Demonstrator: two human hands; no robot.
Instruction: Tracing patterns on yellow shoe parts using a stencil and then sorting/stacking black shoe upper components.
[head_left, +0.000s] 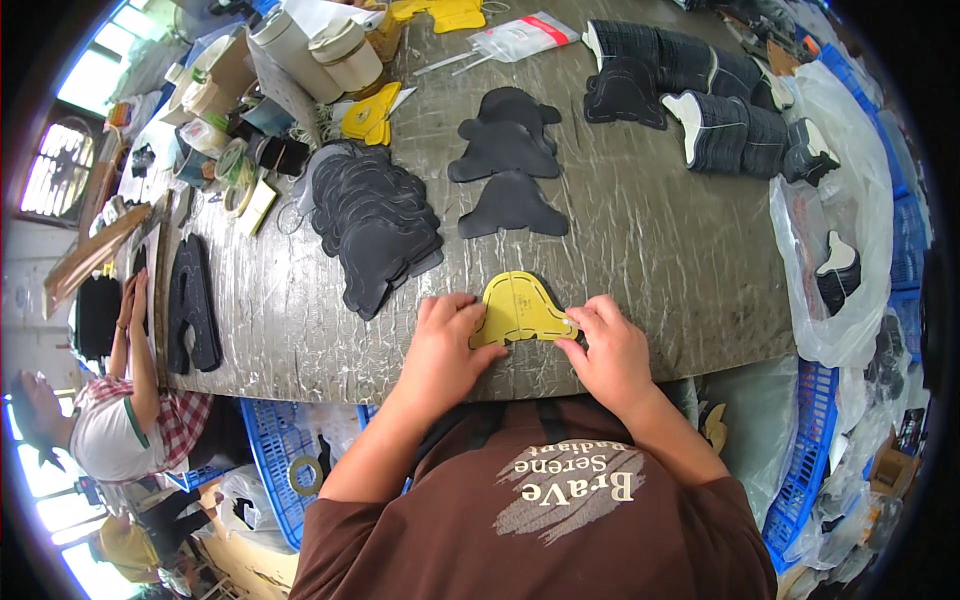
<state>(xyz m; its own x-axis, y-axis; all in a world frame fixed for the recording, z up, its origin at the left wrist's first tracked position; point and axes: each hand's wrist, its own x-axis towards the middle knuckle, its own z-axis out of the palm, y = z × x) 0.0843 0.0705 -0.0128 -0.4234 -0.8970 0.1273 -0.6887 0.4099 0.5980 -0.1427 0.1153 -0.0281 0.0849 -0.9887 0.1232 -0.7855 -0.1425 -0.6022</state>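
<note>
While flat: yellow bell-shaped template [517,306], seamed centre.

A flat yellow template [515,308], bell-shaped with a rounded top and two flared lower corners, lies face up near the front edge of the grey worktable, its surface marked with thin lines and a seam down the middle. It rests flat, its rounded top pointing away from the person, with its lower left corner under the fingers of the left hand [447,345] and its lower right corner pinched by the fingertips of the right hand [605,345]. It lies just beside, and apart from, the stack of dark cut pieces to its upper left.
</note>
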